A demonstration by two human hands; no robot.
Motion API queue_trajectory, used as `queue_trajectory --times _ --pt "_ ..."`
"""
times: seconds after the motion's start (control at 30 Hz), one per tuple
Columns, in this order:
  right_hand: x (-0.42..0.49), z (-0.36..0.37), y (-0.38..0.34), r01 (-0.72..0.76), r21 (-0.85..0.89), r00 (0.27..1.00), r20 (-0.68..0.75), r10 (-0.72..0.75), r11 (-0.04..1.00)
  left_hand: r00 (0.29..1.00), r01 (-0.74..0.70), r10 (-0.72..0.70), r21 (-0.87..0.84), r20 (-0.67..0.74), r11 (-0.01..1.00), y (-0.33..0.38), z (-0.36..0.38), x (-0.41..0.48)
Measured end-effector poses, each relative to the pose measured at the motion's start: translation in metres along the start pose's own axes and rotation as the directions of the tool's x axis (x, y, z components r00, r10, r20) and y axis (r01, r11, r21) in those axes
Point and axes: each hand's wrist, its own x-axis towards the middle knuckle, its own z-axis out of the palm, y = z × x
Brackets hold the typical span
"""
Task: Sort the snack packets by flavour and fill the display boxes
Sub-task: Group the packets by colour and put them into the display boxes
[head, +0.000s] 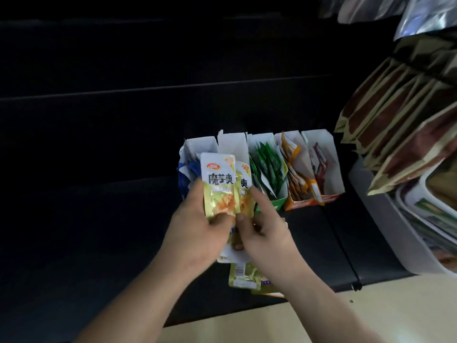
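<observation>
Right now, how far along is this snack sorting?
The blue box, green box, orange box and red box already hold packets. The left hand and right hand grip yellow packets before the second box. Loose packets under the hands are left.

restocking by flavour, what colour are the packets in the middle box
Green packets, seen in the head view.

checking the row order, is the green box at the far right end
No, the green box has an orange box and a red box to its right.
</observation>
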Motion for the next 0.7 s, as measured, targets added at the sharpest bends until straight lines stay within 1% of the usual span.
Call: queue_trajectory --times 0.1,0.17,0.23,0.3,0.43,0.53,0.57,0.63,0.7 --pt "0.015 0.006 -0.004 -0.114 0.178 0.993 -0.004 0.117 0.977 0.998 -0.065 0.066 0.183 -0.001 0.981 0.014 -0.001 0.022" --pt "0.022 0.008 -0.005 -0.156 0.237 0.987 0.015 0.157 0.959 0.995 -0.086 0.094 0.257 -0.016 0.963 0.019 0.004 0.037" --pt "0.027 0.008 -0.007 -0.198 0.271 0.98 0.028 0.198 0.942 0.995 -0.087 0.095 0.285 -0.017 0.955 0.019 0.011 0.049" --pt "0.032 0.006 -0.009 -0.238 0.294 0.971 0.046 0.235 0.926 0.997 -0.07 0.079 0.272 -0.024 0.96 0.016 0.018 0.057" --pt "0.04 0.009 0.001 -0.22 0.199 0.975 0.004 0.223 0.955 0.987 -0.08 0.111 0.241 -0.115 0.967 -0.001 0.017 0.05" --pt "0.032 0.018 0.008 -0.215 0.186 0.976 0.057 0.208 0.959 0.977 -0.099 0.137 0.224 -0.163 0.97 -0.014 0.015 0.041" --pt "0.031 0.02 0.009 -0.198 0.18 0.98 0.049 0.193 0.963 0.976 -0.105 0.143 0.219 -0.166 0.97 -0.017 0.015 0.041" --pt "0.034 0.019 0.011 -0.152 0.129 0.987 -0.026 0.157 0.98 0.969 -0.141 0.182 0.231 -0.165 0.963 -0.019 0.017 0.045" --pt "0.042 0.014 0.009 -0.155 0.069 0.982 -0.095 0.161 0.986 0.962 -0.17 0.216 0.258 -0.165 0.951 -0.016 0.022 0.049"
